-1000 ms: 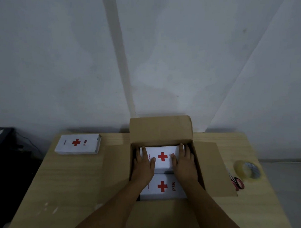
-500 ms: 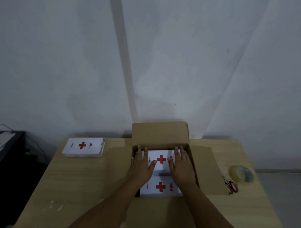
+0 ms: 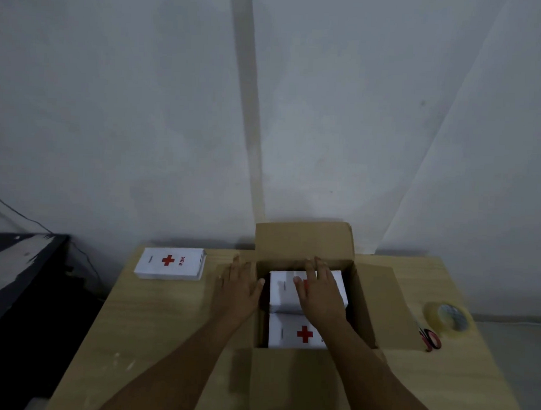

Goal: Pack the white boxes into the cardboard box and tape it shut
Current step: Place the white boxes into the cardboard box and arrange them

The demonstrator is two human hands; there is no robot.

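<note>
An open cardboard box (image 3: 364,303) stands mid-table with its flaps spread. Inside lie two white boxes with red crosses: a far one (image 3: 283,289) and a near one (image 3: 292,333). My right hand (image 3: 319,295) lies flat, fingers apart, on the far white box and covers its cross. My left hand (image 3: 237,288) hovers open over the box's left flap, outside the opening, holding nothing. A third white box (image 3: 169,262) rests on the table at the far left.
A roll of clear tape (image 3: 447,317) and red-handled scissors (image 3: 430,339) lie at the right edge of the wooden table (image 3: 154,329). A dark surface (image 3: 18,269) sits to the left of the table. A white wall rises behind.
My left hand has come out of the cardboard box and moved left over the flap. My right hand has slid left onto the middle of the far white box.
</note>
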